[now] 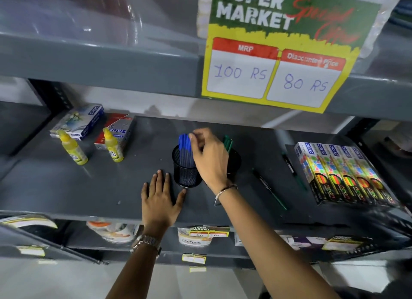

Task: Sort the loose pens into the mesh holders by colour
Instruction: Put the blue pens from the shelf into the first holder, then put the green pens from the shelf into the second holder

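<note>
A black mesh holder (186,176) stands mid-shelf with several blue pens (184,146) upright in it. My right hand (209,158) reaches over it, fingertips pinched on the tops of the blue pens. Behind that hand a second black mesh holder (234,162) carries green pens (227,142). My left hand (159,198) lies flat on the grey shelf (89,187), fingers spread, thumb touching the base of the first holder. Two loose green pens lie on the shelf to the right, one (269,189) nearer and one (292,167) farther.
Two yellow glue bottles (73,148) (113,146) stand at the left in front of stacked boxes (78,122). Neon pencil boxes (343,171) fill the right end. A price sign (274,75) hangs from the shelf above. A lower shelf holds packets.
</note>
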Tool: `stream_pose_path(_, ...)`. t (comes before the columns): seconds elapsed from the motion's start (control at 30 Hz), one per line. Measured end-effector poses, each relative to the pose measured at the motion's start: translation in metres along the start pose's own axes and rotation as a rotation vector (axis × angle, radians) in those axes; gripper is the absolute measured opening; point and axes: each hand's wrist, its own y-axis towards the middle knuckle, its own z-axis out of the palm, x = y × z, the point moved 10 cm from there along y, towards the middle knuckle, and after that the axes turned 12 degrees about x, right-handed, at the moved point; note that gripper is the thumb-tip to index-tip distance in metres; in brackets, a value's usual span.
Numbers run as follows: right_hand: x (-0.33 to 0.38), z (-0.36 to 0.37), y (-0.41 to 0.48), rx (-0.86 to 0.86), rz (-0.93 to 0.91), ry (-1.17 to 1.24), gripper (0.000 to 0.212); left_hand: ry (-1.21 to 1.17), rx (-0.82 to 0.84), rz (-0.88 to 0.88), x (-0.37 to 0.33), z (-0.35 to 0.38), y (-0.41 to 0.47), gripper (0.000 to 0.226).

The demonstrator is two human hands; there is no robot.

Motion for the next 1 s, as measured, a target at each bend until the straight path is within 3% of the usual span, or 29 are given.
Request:
stream_pose_path(0.13, -0.011, 0.021, 0.003, 0.122, 0.039, -0.202, 0.019, 0.006, -0.002, -0.005, 0.001, 0.001, 0.001, 0.082)
stream_pose_path(0.37, -0.007, 0.018, 0.004, 0.069, 0.002, -0.356, 0.02, 0.015, -0.021, -0.001, 0.0, -0.001, 0.0, 0.083)
stream_pose_path(0.53, -0.026, -0.021, -0.013, -0.145, 0.011, -0.326, 0.017, 0.024, -0.009, 0.006, 0.0, 0.0, 0.0, 0.084)
stream_pose_path(0.67, -0.098, -0.078, -0.044, -0.31, 0.259, -0.317, 0.02, 0.03, -0.001, 0.014, -0.001, -0.001, -0.001, 0.086)
stream_pose_path(0.8, -0.179, -0.095, -0.096, -0.106, 0.607, -0.35, 0.035, 0.026, 0.002, 0.019, -0.003, -0.002, -0.002, 0.092)
stream_pose_path(0.9, -0.195, -0.089, -0.129, -0.012, 0.655, -0.454, 0.037, 0.027, 0.0, 0.017, -0.005, -0.004, -0.003, 0.094)
stream_pose_path(1.0, -0.198, -0.09, -0.138, -0.04, 0.685, -0.441, 0.031, 0.027, -0.001, 0.023, -0.006, -0.005, -0.004, 0.096)
